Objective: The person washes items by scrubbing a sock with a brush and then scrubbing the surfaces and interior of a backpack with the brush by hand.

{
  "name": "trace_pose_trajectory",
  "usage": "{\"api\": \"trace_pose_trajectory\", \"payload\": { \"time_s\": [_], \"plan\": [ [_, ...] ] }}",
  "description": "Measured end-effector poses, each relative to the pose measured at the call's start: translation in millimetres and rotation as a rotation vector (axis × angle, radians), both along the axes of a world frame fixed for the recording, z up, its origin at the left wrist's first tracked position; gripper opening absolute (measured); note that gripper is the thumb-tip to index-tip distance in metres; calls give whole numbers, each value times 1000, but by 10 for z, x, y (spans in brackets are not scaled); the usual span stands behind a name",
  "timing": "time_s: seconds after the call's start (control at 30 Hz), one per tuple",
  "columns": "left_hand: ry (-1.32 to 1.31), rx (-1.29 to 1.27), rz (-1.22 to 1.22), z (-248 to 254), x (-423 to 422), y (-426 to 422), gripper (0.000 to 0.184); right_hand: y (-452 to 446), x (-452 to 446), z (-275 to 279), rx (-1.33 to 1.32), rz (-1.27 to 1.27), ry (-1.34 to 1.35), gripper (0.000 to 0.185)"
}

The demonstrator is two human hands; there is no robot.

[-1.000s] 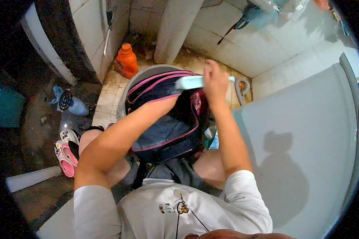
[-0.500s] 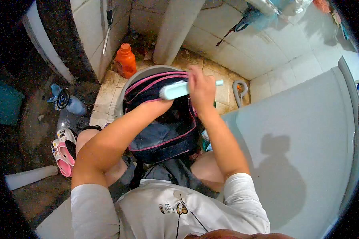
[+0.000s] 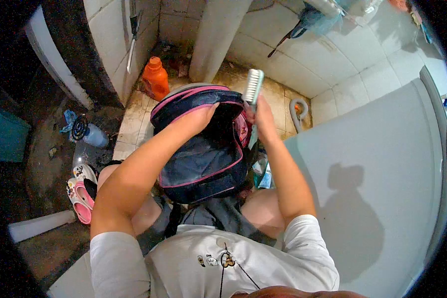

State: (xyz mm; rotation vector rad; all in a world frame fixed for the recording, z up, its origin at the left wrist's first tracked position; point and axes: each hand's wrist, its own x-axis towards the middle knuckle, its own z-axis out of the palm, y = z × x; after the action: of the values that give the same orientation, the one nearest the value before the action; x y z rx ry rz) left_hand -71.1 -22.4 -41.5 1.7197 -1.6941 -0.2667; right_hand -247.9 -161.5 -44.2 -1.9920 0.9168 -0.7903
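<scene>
A dark backpack (image 3: 198, 161) with pink trim lies open over a grey basin (image 3: 184, 86) between my knees. My left hand (image 3: 202, 118) is closed on the backpack's upper flap, its fingers partly hidden in the opening. To the right of the opening, my right hand (image 3: 261, 119) grips a pale green brush (image 3: 254, 87). The brush stands nearly upright with its white bristles showing, and its handle runs down below the hand.
An orange bottle (image 3: 155, 79) stands behind the basin beside a pillar (image 3: 218, 39). White and pink clogs (image 3: 81, 194) and a pale bottle (image 3: 95, 135) are on the left. A large grey panel (image 3: 377, 174) fills the right side. A hose (image 3: 299, 115) lies near the wall.
The brush has gone from lying sideways over the backpack's flap to upright at its right, bristles now visible. My right hand has turned and shifted right. The flap has been raised by my left hand.
</scene>
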Motion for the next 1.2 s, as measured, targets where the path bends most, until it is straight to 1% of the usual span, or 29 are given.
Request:
{"api": "trace_pose_trajectory", "payload": {
  "time_s": [0.07,0.1,0.13,0.17,0.2,0.23,0.3,0.33,0.4,0.43,0.47,0.53,0.57,0.6,0.67,0.73,0.77,0.8,0.87,0.9,0.97,1.0,1.07,1.1,1.13,1.2],
  "plan": [
    [148,100,6,105,-41,25,37,375,220,266,538,13,-188,35],
    [146,100,5,138,-51,40,37,424,279,269,568,25,-184,37],
    [262,169,16,174,-65,46,39,444,324,272,580,31,-188,36],
    [379,237,26,198,-80,54,40,408,340,212,512,45,-212,35],
    [376,239,26,215,-97,71,40,379,364,167,444,59,-235,35],
    [455,198,-13,233,-113,101,43,342,370,140,445,60,-239,35],
    [622,73,-82,191,-189,101,52,242,331,101,503,-20,-137,33],
    [616,76,-80,128,-230,107,52,210,327,91,507,-17,-143,33],
    [1410,239,130,25,-339,142,66,105,266,72,288,-60,-73,46],
    [1527,260,122,-22,-335,189,71,33,246,45,253,-43,-146,45],
    [1525,263,122,-69,-296,241,71,-33,199,24,255,-45,-148,45],
    [1837,205,51,-112,-210,328,70,6,177,204,626,-115,-245,41],
    [1831,184,107,-107,-174,342,71,113,201,296,642,-126,-342,23],
    [1835,151,127,-101,-131,377,68,118,184,295,644,-128,-348,23],
    [1721,58,234,-81,-79,354,61,107,156,300,719,-61,-389,23],
    [1756,-42,281,-34,49,245,52,96,152,276,708,-25,-386,26],
    [1778,-149,333,-20,117,175,46,88,147,264,695,10,-383,30],
    [1740,-257,299,86,153,147,44,107,152,279,693,12,-387,30],
    [1576,-315,262,320,283,111,47,165,185,321,727,10,-420,29],
    [1571,-314,256,426,331,117,47,94,170,265,724,10,-428,29],
    [1409,-263,111,637,369,107,50,-136,79,100,532,-42,-334,28],
    [1399,-259,107,712,380,98,50,-96,97,180,532,-44,-345,28],
    [1285,-338,155,845,374,102,50,68,130,425,490,57,-504,28],
    [1456,-433,70,978,274,128,45,77,138,425,525,90,-540,28],
    [1448,-422,64,952,276,104,45,93,152,417,527,83,-552,28],
    [1705,-437,-149,835,298,26,43,114,208,400,592,34,-450,16]
  ]
}}
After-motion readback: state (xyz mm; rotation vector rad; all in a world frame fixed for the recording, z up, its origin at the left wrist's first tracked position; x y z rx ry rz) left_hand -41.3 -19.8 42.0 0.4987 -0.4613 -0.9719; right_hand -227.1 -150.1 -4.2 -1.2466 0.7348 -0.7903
